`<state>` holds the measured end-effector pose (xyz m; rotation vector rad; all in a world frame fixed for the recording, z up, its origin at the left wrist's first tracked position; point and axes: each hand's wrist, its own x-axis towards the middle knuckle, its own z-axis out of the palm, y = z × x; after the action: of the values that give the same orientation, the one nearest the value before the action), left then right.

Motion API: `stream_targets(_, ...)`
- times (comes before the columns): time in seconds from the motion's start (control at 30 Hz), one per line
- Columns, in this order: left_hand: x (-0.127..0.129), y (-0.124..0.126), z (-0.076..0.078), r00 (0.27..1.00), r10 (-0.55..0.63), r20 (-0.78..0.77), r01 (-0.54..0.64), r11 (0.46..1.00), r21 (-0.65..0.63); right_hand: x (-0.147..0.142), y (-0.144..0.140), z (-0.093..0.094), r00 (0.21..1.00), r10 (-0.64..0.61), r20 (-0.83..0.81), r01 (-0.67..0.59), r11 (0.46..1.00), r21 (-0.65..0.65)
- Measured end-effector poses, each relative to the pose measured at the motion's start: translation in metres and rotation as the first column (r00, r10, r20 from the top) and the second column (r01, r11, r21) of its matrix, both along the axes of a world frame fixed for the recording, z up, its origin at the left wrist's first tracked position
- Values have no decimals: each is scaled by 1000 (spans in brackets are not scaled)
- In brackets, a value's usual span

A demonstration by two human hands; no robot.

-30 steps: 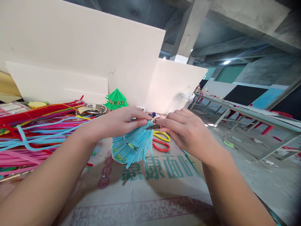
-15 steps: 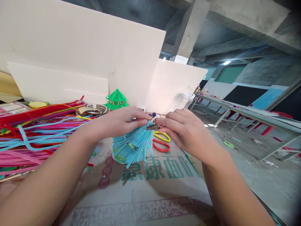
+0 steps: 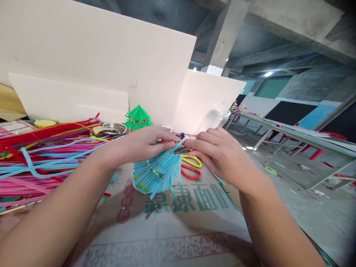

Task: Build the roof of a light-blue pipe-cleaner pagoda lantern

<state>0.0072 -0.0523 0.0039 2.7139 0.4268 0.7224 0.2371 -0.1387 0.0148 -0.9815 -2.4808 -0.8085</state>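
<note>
- Head view: a fan-shaped blue pipe-cleaner piece (image 3: 157,172) is held above the table (image 3: 178,226), its gathered tip up between the two hands and its spread end hanging toward the printed cardboard cover.
- Left hand (image 3: 144,142) is closed on the top of the fan, thumb and fingers pinching the gathered strands beside a small wooden stick (image 3: 181,140).
- Right hand (image 3: 215,152) is closed round a small dark tool (image 3: 180,150) whose tip meets the fan's apex; whether it is pliers or a cutter I cannot tell.
- Judgement: the work at the apex goes best if the left pinch sits close to the tip so the strands do not splay, and the tool bites only the strand meant.
- Just behind the fan lie yellow scissors (image 3: 191,160) and red scissors (image 3: 190,171), near the right wrist's path.
- To the left sprawls a heap of coloured pipe cleaners (image 3: 41,155); a green pagoda model (image 3: 137,117) and metal dish (image 3: 109,129) stand beyond.
</note>
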Motion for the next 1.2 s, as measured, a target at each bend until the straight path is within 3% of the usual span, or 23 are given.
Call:
stream_targets(0.33,0,-1,1,1000,-25,13,25,1000,-3,-1,-1,0,1000,18,18,-18,1000,25)
stream_targets(0.53,0,2,0,999,-29,27,30,999,-21,4,0,-2,998,38,-58,-39,999,-7)
stream_targets(1.2,0,-1,2,1000,-23,12,24,1000,-13,-1,-3,1,999,-17,32,15,998,58)
